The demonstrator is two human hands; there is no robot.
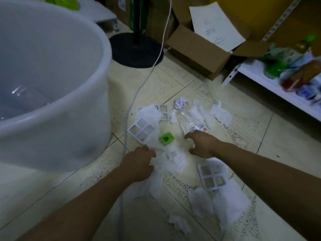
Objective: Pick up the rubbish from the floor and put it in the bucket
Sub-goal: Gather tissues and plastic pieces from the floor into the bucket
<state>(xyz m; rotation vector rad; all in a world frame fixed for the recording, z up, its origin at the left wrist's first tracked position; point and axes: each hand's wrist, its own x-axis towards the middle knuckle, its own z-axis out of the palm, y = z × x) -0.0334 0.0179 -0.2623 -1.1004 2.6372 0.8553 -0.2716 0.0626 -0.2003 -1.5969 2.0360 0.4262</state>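
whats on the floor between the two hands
In the head view, crumpled white tissue lies between the left hand and the right hand. A small green box sits just beyond it.

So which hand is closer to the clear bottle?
Right. The right hand is just below the bottle, fingertips near its end. The left hand is further left, by the tissue.
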